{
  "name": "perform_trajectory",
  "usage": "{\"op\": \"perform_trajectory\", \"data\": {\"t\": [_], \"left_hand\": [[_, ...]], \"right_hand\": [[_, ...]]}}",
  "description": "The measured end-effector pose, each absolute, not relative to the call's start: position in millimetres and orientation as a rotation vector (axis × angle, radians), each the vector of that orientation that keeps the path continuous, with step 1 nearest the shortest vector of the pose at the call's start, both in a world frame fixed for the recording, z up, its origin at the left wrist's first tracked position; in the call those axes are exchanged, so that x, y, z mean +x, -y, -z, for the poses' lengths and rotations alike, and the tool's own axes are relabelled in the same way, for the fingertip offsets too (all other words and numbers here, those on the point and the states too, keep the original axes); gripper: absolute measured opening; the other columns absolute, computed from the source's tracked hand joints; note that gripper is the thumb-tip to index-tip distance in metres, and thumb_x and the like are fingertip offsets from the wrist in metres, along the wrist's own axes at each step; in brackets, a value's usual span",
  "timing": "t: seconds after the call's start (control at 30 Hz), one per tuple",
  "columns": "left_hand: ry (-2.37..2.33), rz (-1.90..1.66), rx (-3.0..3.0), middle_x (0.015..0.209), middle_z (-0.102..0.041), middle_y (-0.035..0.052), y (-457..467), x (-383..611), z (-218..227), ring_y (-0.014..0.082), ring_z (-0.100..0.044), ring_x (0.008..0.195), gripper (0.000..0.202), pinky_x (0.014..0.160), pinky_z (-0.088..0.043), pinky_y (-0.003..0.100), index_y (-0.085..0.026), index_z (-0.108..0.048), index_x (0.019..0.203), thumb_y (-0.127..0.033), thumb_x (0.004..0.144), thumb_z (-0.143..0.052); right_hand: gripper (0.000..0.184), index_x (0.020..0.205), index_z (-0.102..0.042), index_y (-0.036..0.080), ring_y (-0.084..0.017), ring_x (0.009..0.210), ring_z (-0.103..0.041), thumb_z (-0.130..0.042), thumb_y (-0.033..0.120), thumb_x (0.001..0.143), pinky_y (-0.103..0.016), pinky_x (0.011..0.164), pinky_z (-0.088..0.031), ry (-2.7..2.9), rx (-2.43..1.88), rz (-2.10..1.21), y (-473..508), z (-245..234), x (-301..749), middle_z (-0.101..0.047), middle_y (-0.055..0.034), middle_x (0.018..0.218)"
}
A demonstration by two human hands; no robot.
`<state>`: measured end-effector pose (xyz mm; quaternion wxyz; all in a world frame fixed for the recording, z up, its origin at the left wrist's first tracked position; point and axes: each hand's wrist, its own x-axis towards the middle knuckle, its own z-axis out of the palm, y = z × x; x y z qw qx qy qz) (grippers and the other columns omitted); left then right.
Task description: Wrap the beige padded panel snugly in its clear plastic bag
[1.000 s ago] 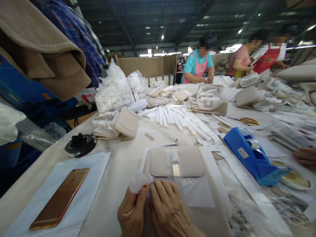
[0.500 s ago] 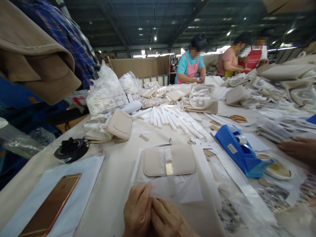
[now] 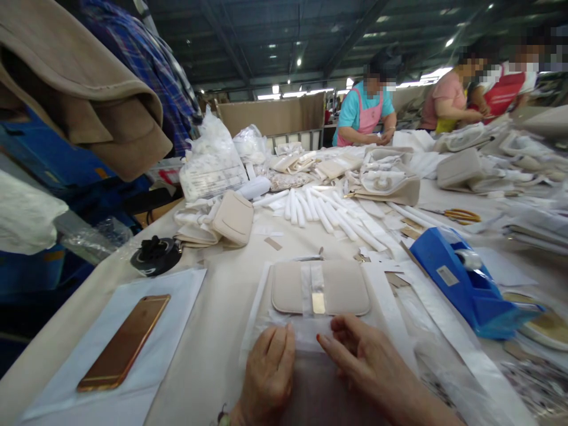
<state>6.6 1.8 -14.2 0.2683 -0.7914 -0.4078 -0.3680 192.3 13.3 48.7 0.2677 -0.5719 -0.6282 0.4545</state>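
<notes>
A beige handbag (image 3: 337,287) lies flat before me, its rounded flap crossed by a strap with a gold clasp (image 3: 318,303). White wrapping covers part of that strap. Thin translucent white paper (image 3: 306,340) lies over the bag just below the flap. My left hand (image 3: 270,367) is closed on the near edge of this paper, fingers pressed together. To its right, my right hand (image 3: 368,361) hovers at or just over the paper with thumb and fingers apart; I see nothing held in it. The bag's lower part is mostly hidden by my hands and the paper.
A blue tape dispenser (image 3: 465,278) stands at right, with yellow-handled scissors (image 3: 461,216) behind it. A phone (image 3: 126,340) lies on paper at left, near a black tape roll (image 3: 155,255). White rolls (image 3: 328,213) and wrapped bags lie farther back. Co-workers stand beyond.
My right hand has parted from my left, moving right and upward with its fingers opening. My left hand stays on the paper. The view has swung left, and another person's hand at right has left it.
</notes>
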Motion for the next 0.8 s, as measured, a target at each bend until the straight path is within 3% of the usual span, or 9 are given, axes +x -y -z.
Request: {"op": "perform_trajectory", "data": {"t": [0.07, 0.17, 0.33, 0.5, 0.8], "left_hand": [[1.105, 0.982, -2.129, 0.082, -0.066, 0.0116, -1.2, 8.4, 12.1, 0.0199, -0.059, 0.081, 0.03, 0.072, -0.054, 0.029, -0.005, -0.062, 0.099, -0.005, 0.088, -0.035], [1.108, 0.957, -2.142, 0.08, -0.066, 0.012, -0.6, 11.0, 8.6, 0.0191, -0.059, 0.078, 0.031, 0.07, -0.054, 0.029, -0.003, -0.062, 0.098, -0.007, 0.089, -0.032], [1.139, 0.904, -2.187, 0.081, -0.066, 0.0124, 3.4, 16.9, 5.9, 0.0194, -0.058, 0.077, 0.034, 0.068, -0.048, 0.031, -0.004, -0.063, 0.098, -0.004, 0.085, -0.031], [1.053, 1.132, -2.2, 0.089, -0.069, 0.0118, 6.2, 33.9, 14.5, 0.0207, -0.059, 0.095, 0.037, 0.087, -0.041, 0.033, -0.007, -0.066, 0.098, -0.007, 0.085, -0.03], [0.979, 1.047, -2.235, 0.097, -0.07, 0.0134, 1.3, 40.4, 28.5, 0.0228, -0.06, 0.103, 0.034, 0.088, -0.048, 0.031, -0.004, -0.065, 0.099, -0.004, 0.084, -0.035]], "right_hand": [[0.03, 0.065, -0.047, 0.021, -0.014, 0.054, -0.051, -0.046, 0.045, 0.081, -0.026, 0.052, -0.036, 1.857, -1.562, -1.055, -21.7, -43.3, 189.1, -0.053, 0.001, 0.055], [0.033, 0.056, -0.04, 0.022, -0.014, 0.051, -0.048, -0.043, 0.043, 0.081, -0.026, 0.052, -0.032, 1.896, -1.554, -0.953, -26.1, -29.2, 187.5, -0.051, 0.0016, 0.052], [0.032, 0.056, -0.036, 0.023, -0.014, 0.049, -0.046, -0.04, 0.044, 0.08, -0.025, 0.049, -0.031, 1.876, -1.599, -0.961, -25.7, -21.0, 188.9, -0.047, 0.0023, 0.05], [0.026, 0.061, -0.04, 0.023, -0.014, 0.051, -0.049, -0.038, 0.037, 0.083, -0.024, 0.049, -0.032, 1.891, -1.616, -1.047, -25.9, -25.3, 190.6, -0.049, 0.0025, 0.053], [0.025, 0.063, -0.044, 0.021, -0.013, 0.054, -0.054, -0.04, 0.023, 0.087, -0.023, 0.052, -0.035, 1.993, -1.608, -0.866, -23.8, -21.6, 187.5, -0.058, 0.0002, 0.058]]}}
